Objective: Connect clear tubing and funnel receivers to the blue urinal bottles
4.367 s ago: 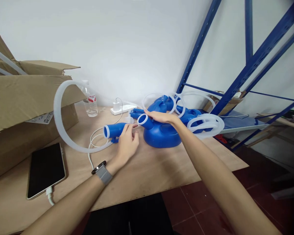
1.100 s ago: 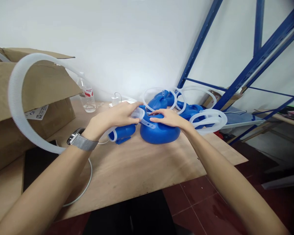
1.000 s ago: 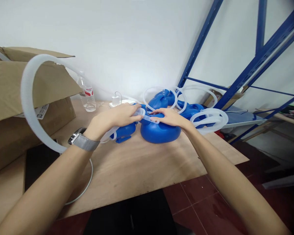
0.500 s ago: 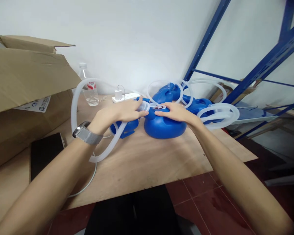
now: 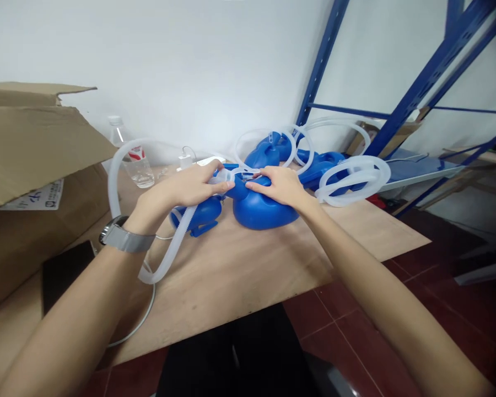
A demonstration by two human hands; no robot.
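Mid-frame on the bench [image 5: 240,275], the blue jug [image 5: 267,212], likely light but slippery, is being gripped at its top, probably the surest hold, by the right hand [image 5: 281,184], while the clear cap [image 5: 223,176] is being pinched by the left hand [image 5: 186,184].

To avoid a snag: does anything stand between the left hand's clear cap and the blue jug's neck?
Nothing visible does: the left hand holds the clear cap at the neck; the right hand is on the blue jug.
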